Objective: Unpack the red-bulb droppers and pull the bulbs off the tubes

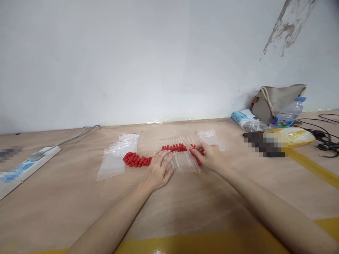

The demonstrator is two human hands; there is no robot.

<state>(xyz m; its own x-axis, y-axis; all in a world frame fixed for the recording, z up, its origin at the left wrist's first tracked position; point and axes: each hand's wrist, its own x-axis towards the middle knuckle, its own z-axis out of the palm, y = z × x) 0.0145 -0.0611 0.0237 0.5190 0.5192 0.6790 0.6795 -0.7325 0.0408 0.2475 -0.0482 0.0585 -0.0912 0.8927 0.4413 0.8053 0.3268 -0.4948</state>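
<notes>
A row of clear glass droppers with red rubber bulbs lies on the brown table. My left hand rests flat on the left end of the row, fingers stretched out. My right hand is closed in a pinch on a few red-bulbed droppers at the right end of the row. A loose heap of red rubber bulbs lies just left of my left hand.
Clear zip bags lie left of the bulbs, and one more zip bag lies behind my right hand. A white power strip sits far left. A beige bag, plastic bottle, packets and black cables crowd the right. A wall stands behind.
</notes>
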